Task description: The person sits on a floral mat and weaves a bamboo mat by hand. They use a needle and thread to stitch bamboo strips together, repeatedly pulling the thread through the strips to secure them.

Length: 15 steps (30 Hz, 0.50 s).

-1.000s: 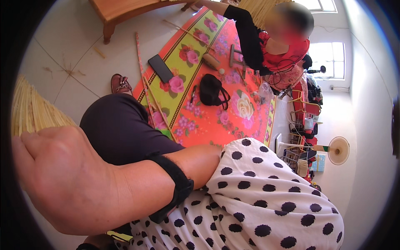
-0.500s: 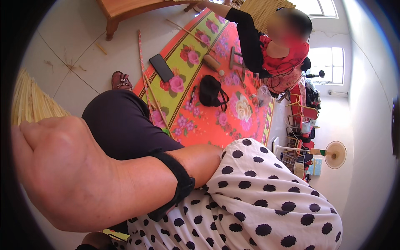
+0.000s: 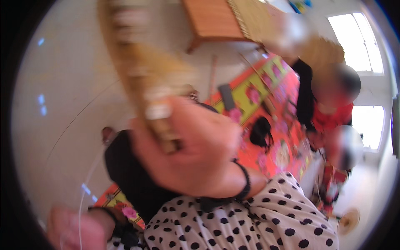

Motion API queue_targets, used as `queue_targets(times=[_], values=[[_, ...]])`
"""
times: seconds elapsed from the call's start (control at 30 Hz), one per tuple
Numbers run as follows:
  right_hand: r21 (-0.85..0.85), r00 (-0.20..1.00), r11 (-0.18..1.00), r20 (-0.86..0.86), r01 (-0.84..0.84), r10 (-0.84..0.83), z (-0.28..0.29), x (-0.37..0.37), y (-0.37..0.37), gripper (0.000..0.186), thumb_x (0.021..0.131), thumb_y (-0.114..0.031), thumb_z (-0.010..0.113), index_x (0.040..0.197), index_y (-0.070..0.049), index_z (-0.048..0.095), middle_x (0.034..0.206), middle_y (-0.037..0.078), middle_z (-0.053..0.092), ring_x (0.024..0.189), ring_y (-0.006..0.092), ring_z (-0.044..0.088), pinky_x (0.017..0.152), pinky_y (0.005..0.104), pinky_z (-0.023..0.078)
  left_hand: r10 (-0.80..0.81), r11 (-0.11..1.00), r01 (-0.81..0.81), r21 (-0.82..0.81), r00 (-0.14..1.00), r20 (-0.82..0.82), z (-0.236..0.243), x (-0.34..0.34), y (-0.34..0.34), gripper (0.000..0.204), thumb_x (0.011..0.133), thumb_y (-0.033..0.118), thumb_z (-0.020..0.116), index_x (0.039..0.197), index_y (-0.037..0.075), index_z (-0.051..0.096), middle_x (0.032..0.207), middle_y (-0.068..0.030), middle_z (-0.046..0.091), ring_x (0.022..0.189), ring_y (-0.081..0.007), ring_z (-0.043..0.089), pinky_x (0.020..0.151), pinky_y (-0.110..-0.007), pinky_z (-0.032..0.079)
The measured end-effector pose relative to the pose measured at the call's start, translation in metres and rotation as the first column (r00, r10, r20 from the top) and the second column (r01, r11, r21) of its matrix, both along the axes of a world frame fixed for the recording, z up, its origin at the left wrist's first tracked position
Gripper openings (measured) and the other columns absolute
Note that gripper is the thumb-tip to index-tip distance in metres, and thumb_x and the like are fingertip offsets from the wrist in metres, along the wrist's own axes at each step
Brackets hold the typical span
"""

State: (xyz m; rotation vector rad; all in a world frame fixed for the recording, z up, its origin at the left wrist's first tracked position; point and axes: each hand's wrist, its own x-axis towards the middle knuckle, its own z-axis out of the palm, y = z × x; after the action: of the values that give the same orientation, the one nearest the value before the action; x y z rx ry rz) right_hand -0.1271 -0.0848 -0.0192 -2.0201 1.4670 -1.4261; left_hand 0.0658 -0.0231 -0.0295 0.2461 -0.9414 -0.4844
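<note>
My right hand (image 3: pixel 191 146) is closed round a tan straw bundle (image 3: pixel 129 71), blurred by motion, which rises across the centre with pale bindings along it. At the lower left, my left hand (image 3: pixel 73 227) is blurred, with a thin white strand (image 3: pixel 80 216) running down over it; its grip is unclear. My lap is covered by white cloth with black dots (image 3: pixel 287 221).
A floral mat (image 3: pixel 246 116) holds a dark phone (image 3: pixel 226 97), black bag (image 3: pixel 259 131) and sticks. A wooden bench (image 3: pixel 212 21) stands behind. A co-worker in red and black (image 3: pixel 304 93) sits at right, others beyond. A fan (image 3: pixel 349 221) stands lower right.
The view has swung, shifting the room right and down. My right hand has moved up and toward the middle with the straw. My left hand and the white strand have appeared at lower left.
</note>
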Motion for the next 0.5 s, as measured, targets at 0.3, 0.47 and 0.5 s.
queue_targets(times=[0.3,0.47,0.5], values=[[0.118,0.997,0.991,0.035,0.061,-0.066,-0.011,-0.023,0.005,0.021,0.073,-0.008,0.083,0.085,0.0,0.067,0.062,0.006,0.061,0.048,0.0101,0.055,0.05,0.0262,0.045,0.068,0.916,-0.361,0.176,0.572,0.817,0.003,-0.017,-0.039,0.023,0.075,-0.007,0.074,0.096,0.002,0.071,0.076,-0.0067,0.056,0.057,-0.0132,0.052,0.05,-0.026,0.041],[0.175,0.993,0.983,0.096,0.047,-0.064,-0.01,-0.029,0.004,0.023,0.075,-0.006,0.083,0.09,0.001,0.068,0.068,0.004,0.068,0.059,0.0029,0.057,0.054,0.0228,0.046,0.191,0.876,-0.481,0.023,0.391,0.9,-0.003,-0.033,-0.046,0.024,0.064,-0.002,0.077,0.086,0.003,0.069,0.071,-0.0043,0.044,0.053,-0.0166,0.049,0.045,-0.028,0.037],[0.182,0.991,0.982,0.115,0.042,-0.064,-0.009,-0.03,0.005,0.023,0.076,-0.006,0.083,0.091,0.002,0.068,0.068,0.004,0.068,0.06,0.0025,0.057,0.054,0.0224,0.046,0.208,0.873,-0.489,0.005,0.381,0.901,-0.003,-0.034,-0.049,0.018,0.067,0.0,0.074,0.083,0.003,0.067,0.071,-0.0035,0.043,0.052,-0.0152,0.048,0.043,-0.028,0.035]])
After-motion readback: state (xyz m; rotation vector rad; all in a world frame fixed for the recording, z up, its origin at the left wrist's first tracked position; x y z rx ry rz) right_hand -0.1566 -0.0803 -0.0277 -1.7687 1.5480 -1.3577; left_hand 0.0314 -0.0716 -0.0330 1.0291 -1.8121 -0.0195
